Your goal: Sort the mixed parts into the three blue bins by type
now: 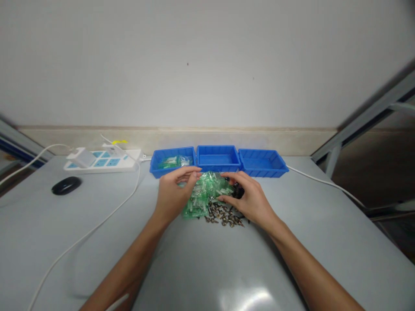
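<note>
A heap of clear and green plastic bags (pixel 197 201) with small pale pieces inside lies at the middle of the table. My left hand (pixel 175 190) is at the heap's left side, thumb and forefinger closed together at the edge of a clear bag (pixel 210 179). On the other side, my right hand (pixel 251 194) curves around the bag's right end, its thumb and forefinger apart. Close below lies a pile of small brassy and dark metal screw-like parts (pixel 225 214). Black pieces (pixel 239 191) are partly hidden behind my right fingers.
Behind the heap stand a left blue tray (pixel 155 166) with green bags, a middle blue tray (pixel 218 160) and a right blue tray (pixel 263 163). At left are a white power strip (pixel 131 164), a black mouse (pixel 66 185) and a white cable (pixel 94 229).
</note>
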`<move>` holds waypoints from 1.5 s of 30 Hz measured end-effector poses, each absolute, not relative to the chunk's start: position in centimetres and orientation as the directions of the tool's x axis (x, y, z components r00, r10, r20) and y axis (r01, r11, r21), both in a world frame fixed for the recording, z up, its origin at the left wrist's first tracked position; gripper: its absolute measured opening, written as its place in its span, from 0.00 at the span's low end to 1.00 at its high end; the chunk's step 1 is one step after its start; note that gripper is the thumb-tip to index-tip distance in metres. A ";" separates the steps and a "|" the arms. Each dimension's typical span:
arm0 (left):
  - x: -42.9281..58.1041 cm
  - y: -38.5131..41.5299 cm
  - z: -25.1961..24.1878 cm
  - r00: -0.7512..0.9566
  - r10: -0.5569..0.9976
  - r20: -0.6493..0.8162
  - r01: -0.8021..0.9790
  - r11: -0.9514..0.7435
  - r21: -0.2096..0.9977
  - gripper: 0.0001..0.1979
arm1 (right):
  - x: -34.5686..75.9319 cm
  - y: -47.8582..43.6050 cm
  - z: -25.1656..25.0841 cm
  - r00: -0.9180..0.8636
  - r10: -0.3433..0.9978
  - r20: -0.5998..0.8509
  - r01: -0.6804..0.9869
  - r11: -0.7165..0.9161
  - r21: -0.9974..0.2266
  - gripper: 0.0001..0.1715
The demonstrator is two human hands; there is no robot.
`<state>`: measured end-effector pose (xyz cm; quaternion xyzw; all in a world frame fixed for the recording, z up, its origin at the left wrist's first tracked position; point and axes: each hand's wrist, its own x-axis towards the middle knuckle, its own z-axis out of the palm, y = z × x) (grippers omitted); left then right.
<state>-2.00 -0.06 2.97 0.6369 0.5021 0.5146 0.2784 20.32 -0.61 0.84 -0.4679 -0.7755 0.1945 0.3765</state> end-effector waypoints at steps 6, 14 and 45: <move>-1.7 -0.5 3.4 0.027 0.944 0.330 0.327 -0.320 0.889 0.10 | 20.0 -0.9 1.1 -0.089 0.967 0.239 0.362 0.256 -0.897 0.20; -1.2 -1.0 3.0 0.240 0.898 0.369 0.209 -0.419 0.883 0.13 | 20.0 -0.9 2.9 -0.133 0.989 0.069 -0.047 0.063 -0.997 0.21; -2.9 0.6 3.3 -0.219 0.939 0.267 0.008 -0.272 0.962 0.16 | 19.7 -0.5 2.3 0.000 1.000 0.024 -0.105 0.024 -0.994 0.20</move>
